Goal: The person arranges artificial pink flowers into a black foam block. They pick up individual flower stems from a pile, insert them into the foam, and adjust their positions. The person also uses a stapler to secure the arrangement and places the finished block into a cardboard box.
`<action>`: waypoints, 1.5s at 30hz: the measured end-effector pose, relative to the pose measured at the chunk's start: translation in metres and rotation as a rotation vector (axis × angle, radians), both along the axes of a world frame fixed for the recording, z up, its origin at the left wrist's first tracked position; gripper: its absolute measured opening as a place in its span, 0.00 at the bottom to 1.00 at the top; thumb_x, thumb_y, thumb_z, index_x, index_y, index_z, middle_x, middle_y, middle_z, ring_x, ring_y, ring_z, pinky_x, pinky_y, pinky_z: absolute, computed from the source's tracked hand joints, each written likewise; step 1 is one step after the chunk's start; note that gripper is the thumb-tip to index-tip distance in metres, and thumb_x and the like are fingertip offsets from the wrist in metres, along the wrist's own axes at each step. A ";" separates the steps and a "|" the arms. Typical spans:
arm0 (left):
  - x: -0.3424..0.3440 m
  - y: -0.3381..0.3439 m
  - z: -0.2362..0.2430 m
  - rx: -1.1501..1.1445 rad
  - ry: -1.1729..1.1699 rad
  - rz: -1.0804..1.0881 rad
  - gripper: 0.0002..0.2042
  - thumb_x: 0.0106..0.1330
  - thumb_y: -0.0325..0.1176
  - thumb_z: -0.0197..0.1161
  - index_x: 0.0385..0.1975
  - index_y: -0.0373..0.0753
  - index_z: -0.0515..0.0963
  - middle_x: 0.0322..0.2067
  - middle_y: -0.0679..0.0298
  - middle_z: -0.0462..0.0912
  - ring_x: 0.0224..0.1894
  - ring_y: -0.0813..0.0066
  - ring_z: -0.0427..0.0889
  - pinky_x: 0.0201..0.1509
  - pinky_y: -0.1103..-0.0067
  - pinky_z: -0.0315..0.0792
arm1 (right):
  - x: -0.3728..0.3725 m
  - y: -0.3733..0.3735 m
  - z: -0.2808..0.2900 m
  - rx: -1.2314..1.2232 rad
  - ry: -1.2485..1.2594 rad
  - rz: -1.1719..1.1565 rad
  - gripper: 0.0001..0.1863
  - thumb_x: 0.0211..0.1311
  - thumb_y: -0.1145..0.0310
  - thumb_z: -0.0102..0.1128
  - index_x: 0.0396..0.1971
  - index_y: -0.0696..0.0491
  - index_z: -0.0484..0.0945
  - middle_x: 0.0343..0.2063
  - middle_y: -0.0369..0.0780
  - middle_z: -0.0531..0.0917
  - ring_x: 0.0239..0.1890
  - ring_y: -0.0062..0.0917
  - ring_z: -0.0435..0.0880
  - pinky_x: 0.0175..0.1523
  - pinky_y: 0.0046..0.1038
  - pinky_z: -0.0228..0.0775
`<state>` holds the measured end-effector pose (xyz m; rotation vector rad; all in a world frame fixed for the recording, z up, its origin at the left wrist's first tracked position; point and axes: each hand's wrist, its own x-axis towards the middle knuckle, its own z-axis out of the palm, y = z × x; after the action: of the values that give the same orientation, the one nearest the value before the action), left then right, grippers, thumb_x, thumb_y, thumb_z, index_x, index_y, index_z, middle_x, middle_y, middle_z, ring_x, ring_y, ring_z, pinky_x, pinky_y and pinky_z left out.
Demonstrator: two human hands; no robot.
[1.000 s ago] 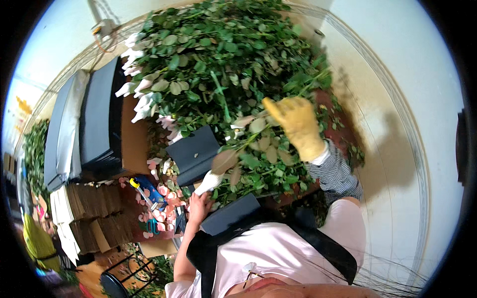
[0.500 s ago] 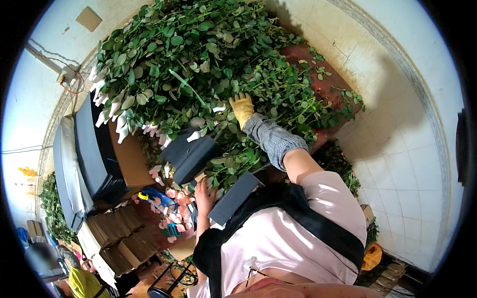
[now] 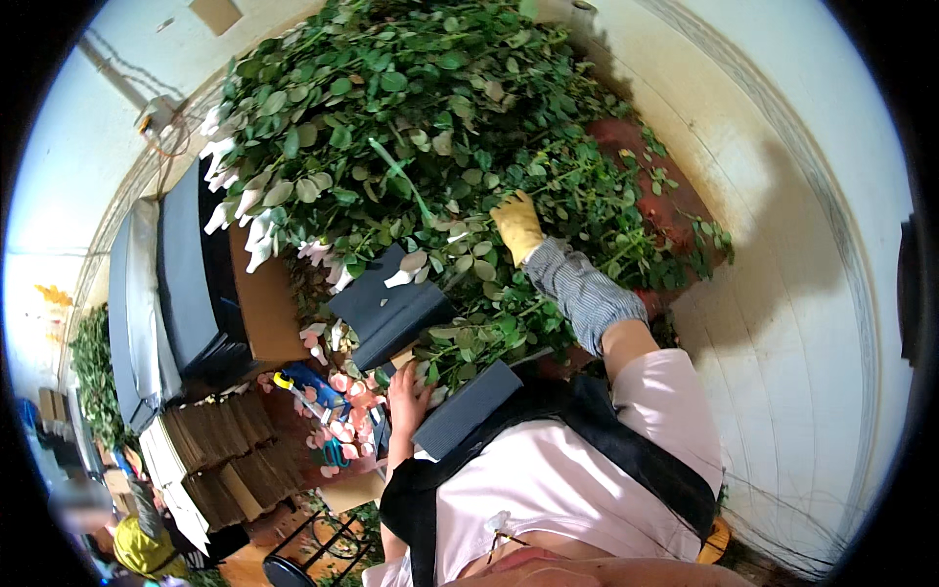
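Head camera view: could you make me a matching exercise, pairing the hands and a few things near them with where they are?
1. right hand
2. left hand
3. pink petals
4. folded cardboard stacks

A. bare, gripping stems at the table's near edge
B. yellow-gloved, reaching into the leafy stem pile
C. stacked at lower left
D. scattered below the left hand

Pairs: 1-B, 2-A, 3-D, 4-C

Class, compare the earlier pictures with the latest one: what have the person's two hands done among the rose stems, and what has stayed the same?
The gloved right hand has pushed further forward into the leafy stem pile, its back now facing the camera. The bare left hand stays low, resting at the stems' near ends beside the dark sheets. Pile, sheets and stacked cardboard are unchanged.
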<state>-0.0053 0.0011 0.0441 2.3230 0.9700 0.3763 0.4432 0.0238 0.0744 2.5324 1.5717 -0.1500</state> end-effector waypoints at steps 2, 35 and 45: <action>-0.005 -0.005 0.003 -0.021 0.001 0.024 0.31 0.56 0.35 0.73 0.61 0.39 0.71 0.57 0.51 0.76 0.58 0.48 0.74 0.60 0.61 0.69 | -0.008 0.006 0.018 0.185 0.103 -0.012 0.12 0.76 0.64 0.49 0.55 0.45 0.75 0.64 0.37 0.74 0.68 0.27 0.67 0.80 0.42 0.40; -0.003 -0.007 0.008 0.009 -0.038 0.035 0.32 0.55 0.37 0.74 0.61 0.38 0.72 0.56 0.54 0.77 0.57 0.50 0.75 0.59 0.61 0.70 | -0.053 0.243 0.339 0.766 -0.336 0.304 0.05 0.59 0.71 0.67 0.34 0.45 0.87 0.36 0.33 0.89 0.46 0.28 0.86 0.69 0.38 0.61; -0.006 -0.004 0.007 0.045 -0.055 0.014 0.31 0.56 0.37 0.74 0.60 0.38 0.72 0.55 0.54 0.77 0.55 0.50 0.75 0.59 0.62 0.70 | -0.034 0.237 0.277 0.379 -0.357 0.515 0.21 0.67 0.75 0.55 0.59 0.45 0.77 0.33 0.39 0.86 0.36 0.34 0.87 0.42 0.37 0.81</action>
<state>-0.0112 -0.0029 0.0511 2.3348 0.9610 0.4697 0.4088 0.2612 0.3517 2.1119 2.1664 0.6762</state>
